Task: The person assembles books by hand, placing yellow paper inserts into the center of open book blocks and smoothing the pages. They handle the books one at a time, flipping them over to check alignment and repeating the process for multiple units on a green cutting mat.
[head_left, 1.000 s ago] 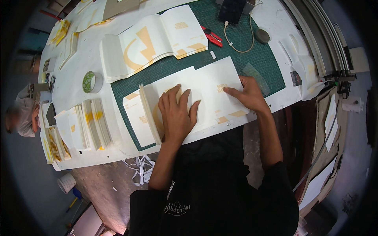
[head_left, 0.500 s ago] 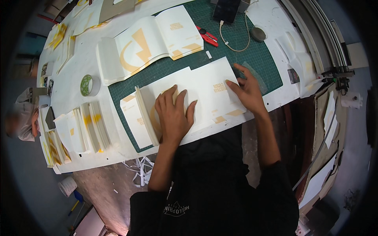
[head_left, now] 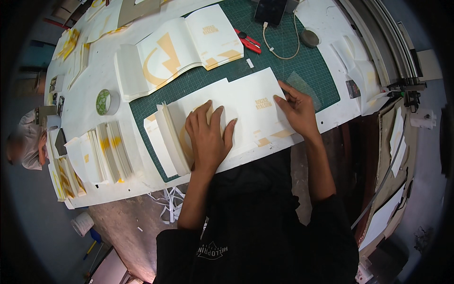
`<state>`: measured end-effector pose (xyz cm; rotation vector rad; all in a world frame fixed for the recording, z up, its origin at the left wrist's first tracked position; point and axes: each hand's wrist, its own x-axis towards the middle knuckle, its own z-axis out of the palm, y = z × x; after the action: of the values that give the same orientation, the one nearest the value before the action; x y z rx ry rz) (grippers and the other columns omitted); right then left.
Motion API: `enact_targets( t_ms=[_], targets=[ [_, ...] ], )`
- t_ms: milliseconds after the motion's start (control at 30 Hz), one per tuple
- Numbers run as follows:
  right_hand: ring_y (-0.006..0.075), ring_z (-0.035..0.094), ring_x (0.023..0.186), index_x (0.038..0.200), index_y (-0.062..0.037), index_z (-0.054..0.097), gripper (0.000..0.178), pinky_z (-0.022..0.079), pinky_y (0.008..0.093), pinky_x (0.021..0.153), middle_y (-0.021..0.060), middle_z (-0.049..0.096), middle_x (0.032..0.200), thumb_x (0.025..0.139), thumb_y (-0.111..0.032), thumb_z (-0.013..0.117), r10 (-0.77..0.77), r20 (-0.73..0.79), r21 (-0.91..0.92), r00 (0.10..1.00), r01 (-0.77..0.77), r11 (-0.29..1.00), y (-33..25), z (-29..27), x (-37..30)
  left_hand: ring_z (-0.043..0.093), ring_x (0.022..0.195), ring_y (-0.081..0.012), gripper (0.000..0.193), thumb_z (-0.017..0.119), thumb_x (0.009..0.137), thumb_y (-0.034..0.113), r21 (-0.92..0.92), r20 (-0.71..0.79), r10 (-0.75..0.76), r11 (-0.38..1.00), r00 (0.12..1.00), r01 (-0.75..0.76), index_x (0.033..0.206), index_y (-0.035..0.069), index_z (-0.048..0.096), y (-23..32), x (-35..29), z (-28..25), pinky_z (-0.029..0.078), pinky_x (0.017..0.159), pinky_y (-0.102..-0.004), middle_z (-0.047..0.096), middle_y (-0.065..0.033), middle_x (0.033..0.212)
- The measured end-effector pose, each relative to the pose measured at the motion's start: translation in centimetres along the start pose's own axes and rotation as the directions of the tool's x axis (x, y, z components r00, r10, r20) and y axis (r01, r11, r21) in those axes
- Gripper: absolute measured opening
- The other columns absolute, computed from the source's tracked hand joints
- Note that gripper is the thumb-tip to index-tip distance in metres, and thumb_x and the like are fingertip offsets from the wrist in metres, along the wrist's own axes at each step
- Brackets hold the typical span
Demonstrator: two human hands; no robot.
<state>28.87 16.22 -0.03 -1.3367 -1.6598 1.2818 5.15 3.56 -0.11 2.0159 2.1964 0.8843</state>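
Observation:
In front of me on a green cutting mat (head_left: 302,61), a white paper book cover (head_left: 246,90) with pale orange print lies spread out. A thick block of pages (head_left: 173,142) stands along its left part, leaning slightly. My left hand (head_left: 208,137) lies on the cover just right of this block, with fingers spread. At the cover's right edge my right hand (head_left: 300,111) pinches it, thumb on top; the other fingertips are partly hidden. Beyond, a similar opened book (head_left: 142,61) with orange shapes lies across the mat.
A red cutter (head_left: 249,43), a phone (head_left: 269,12) with a white cable, and a dark round object (head_left: 309,39) are at the far right. A green-and-white tape roll (head_left: 108,102) and stacked books (head_left: 111,151) stand left. Another person (head_left: 29,139) is at far left.
My right hand has closed from a spread pose onto the cover's right edge. The page block at the left has tilted leftward and fanned slightly. My left hand stays about where it was.

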Motion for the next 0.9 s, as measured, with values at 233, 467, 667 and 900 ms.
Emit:
enact_targets(
  t_ms=[233, 467, 667, 900],
  targets=[
    [0.0144, 0.072, 0.084, 0.132, 0.0121, 0.064, 0.047, 0.058, 0.03, 0.077, 0.0133, 0.078, 0.092, 0.094, -0.009, 0.081, 0.276, -0.051, -0.199, 0.96, -0.28, 0.939, -3.1, -1.4, -2.0, 0.048, 0.132, -0.0415, 0.04, 0.077, 0.095, 0.027, 0.042, 0.033, -0.003, 0.999, 0.999, 0.002, 0.131, 0.01, 0.073, 0.3, 0.2, -0.2, 0.034, 0.115, -0.0562, 0.056, -0.0209, 0.14],
    [0.027, 0.078, 0.095, 0.126, 0.0093, 0.068, 0.035, 0.062, 0.0364, 0.085, 0.0202, 0.078, 0.11, 0.096, -0.006, 0.078, -0.135, -0.366, -0.071, 0.921, 0.117, 0.991, -2.1, 3.6, -8.4, 0.051, 0.13, -0.0372, 0.048, 0.073, 0.098, 0.027, -0.043, 0.014, -0.041, 0.998, 0.999, 0.042, 0.143, 0.012, 0.066, -0.4, -0.1, 0.2, 0.034, 0.115, -0.0512, 0.06, -0.0192, 0.139],
    [0.0507, 0.062, 0.134, 0.128, 0.0074, 0.069, 0.053, 0.055, 0.0538, 0.111, 0.0325, 0.065, 0.14, 0.075, 0.012, 0.067, -0.649, -0.015, -0.298, 0.761, 0.616, 0.729, -3.3, 9.4, -9.8, 0.065, 0.115, -0.025, 0.054, 0.046, 0.112, 0.031, -0.715, -0.004, -0.369, 0.651, 0.929, 0.256, 0.154, -0.003, 0.05, -1.4, -0.8, -0.9, 0.037, 0.117, -0.0441, 0.076, -0.0156, 0.118],
    [0.0498, 0.058, 0.14, 0.127, 0.0047, 0.071, 0.055, 0.05, 0.0612, 0.113, 0.0282, 0.062, 0.146, 0.072, 0.012, 0.068, -0.589, -0.075, -0.173, 0.804, 0.571, 0.802, -2.7, 9.3, -10.0, 0.063, 0.114, -0.0206, 0.061, 0.049, 0.111, 0.035, -0.761, -0.03, -0.335, 0.618, 0.942, 0.195, 0.156, -0.006, 0.043, -1.9, -0.9, -0.9, 0.038, 0.116, -0.0417, 0.074, -0.0159, 0.115]
  ],
)
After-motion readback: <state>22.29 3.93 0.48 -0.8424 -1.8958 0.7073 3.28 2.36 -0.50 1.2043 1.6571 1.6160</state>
